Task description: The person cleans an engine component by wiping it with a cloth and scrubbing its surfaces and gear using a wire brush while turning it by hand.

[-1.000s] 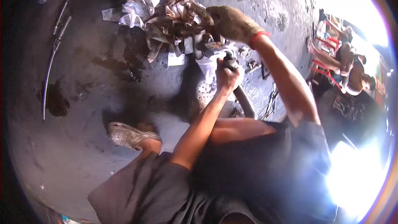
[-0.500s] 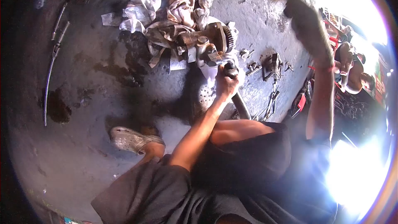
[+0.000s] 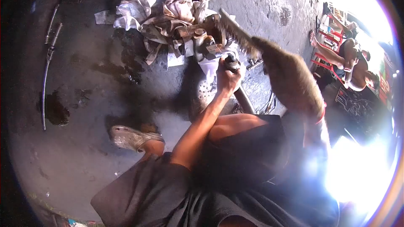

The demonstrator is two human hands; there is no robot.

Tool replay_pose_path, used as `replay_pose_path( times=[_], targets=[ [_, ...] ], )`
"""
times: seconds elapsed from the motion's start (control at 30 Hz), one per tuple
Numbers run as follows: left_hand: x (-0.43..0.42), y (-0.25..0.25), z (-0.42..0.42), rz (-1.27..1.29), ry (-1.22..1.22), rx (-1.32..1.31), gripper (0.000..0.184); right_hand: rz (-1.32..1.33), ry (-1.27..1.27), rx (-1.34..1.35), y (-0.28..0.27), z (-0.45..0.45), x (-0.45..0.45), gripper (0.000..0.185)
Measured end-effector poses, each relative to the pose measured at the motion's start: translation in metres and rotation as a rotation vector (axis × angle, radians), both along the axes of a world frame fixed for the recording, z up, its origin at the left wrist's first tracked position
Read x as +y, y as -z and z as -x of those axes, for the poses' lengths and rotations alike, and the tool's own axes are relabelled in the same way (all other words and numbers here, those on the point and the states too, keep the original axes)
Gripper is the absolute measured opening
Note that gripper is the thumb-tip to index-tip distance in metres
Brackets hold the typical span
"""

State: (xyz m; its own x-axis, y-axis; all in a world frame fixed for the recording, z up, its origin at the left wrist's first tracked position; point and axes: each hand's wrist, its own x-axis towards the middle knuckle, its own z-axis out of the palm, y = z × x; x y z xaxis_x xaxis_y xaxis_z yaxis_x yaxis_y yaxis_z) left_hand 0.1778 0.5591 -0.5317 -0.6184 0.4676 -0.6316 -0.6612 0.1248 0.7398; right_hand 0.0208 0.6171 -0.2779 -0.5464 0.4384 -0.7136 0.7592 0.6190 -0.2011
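Observation:
My left hand (image 3: 228, 77), bare, is wrapped round the dark end of a metal part (image 3: 231, 62) at the middle of the view. My right hand (image 3: 290, 73) wears a dirty tan glove and holds a brush (image 3: 237, 33) by its handle. The brush's bristles point down beside the greasy metal assembly (image 3: 199, 38), close to its toothed end, which the brush partly hides. Whether bristles and metal touch, I cannot tell. Stained rags (image 3: 179, 2) lie behind and under the assembly.
A crumpled white cloth (image 3: 136, 6) lies beside the rags. Long thin metal rods (image 3: 47, 69) rest on the floor (image 3: 84, 151) at the left. Small tools (image 3: 269, 104) lie right of my left hand. A seated person (image 3: 357, 73) and red chairs (image 3: 326, 65) are at the far right.
The right hand swung away up and to the right with the brush, then came back left and down toward the metal assembly. My left hand keeps its hold, almost in place.

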Motion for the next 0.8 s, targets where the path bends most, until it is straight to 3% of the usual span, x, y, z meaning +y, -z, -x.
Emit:
replay_pose_path(
  times=[0.07,0.13,0.17,0.2,0.23,0.3,0.4,0.43,0.47,0.5,0.53,0.57,0.6,0.67,0.7,0.73,0.8],
  targets=[
    [-0.003,0.001,0.006,-0.013,0.091,-0.084,0.041,0.021,-0.186,-0.092,0.050,-0.002,0.006,0.048],
    [0.002,0.010,-0.014,-0.076,0.027,-0.157,0.040,-0.016,-0.284,0.046,0.163,-0.002,0.044,0.039],
    [0.014,0.022,-0.022,-0.104,-0.029,-0.186,0.039,-0.026,-0.379,0.032,0.169,0.013,0.058,0.036],
    [0.013,0.030,-0.026,-0.130,-0.061,-0.222,0.039,-0.036,-0.450,0.012,0.166,0.027,0.062,0.033],
    [0.007,0.021,-0.016,-0.067,-0.004,-0.125,0.039,-0.053,-0.307,0.012,0.096,0.043,0.032,0.037],
    [-0.003,0.003,0.001,-0.009,0.079,-0.054,0.039,-0.070,-0.196,0.009,0.025,0.026,0.020,0.038],
    [0.000,0.003,0.003,0.009,0.033,0.003,0.041,-0.045,-0.264,0.013,0.027,0.017,-0.010,0.049],
    [0.005,0.015,-0.013,-0.199,-0.114,-0.250,0.040,-0.027,-0.263,-0.031,0.080,0.006,0.002,0.048],
    [0.012,0.035,-0.043,-0.406,-0.257,-0.512,0.040,-0.048,-0.352,0.204,0.158,-0.011,0.031,0.043],
    [0.026,0.058,-0.066,-0.618,-0.415,-0.765,0.041,-0.089,-0.341,0.101,0.167,0.025,0.034,0.039],
    [0.027,0.052,-0.052,-0.520,-0.376,-0.580,0.033,-0.119,-0.418,0.017,0.163,0.055,0.042,0.025],
    [0.028,0.043,-0.035,-0.402,-0.338,-0.403,0.027,-0.151,-0.700,0.304,0.148,0.064,0.066,0.020],
    [0.009,0.002,-0.009,0.043,-0.072,0.170,0.022,-0.117,-0.685,0.293,0.117,0.078,0.075,0.023],
    [0.019,0.052,-0.051,-0.472,-0.246,-0.744,0.024,-0.053,-0.563,0.246,0.043,0.100,0.089,0.031],
    [0.007,0.015,-0.016,0.044,0.025,0.046,0.035,-0.003,-0.526,0.293,0.015,0.100,0.103,0.036],
    [0.005,0.017,-0.016,-0.036,-0.005,-0.090,0.038,0.053,-0.480,0.325,-0.006,0.100,0.116,0.041],
    [-0.009,0.008,0.000,-0.054,0.058,-0.029,0.039,-0.442,-0.117,0.126,-0.019,0.123,0.078,0.042]
  ],
)
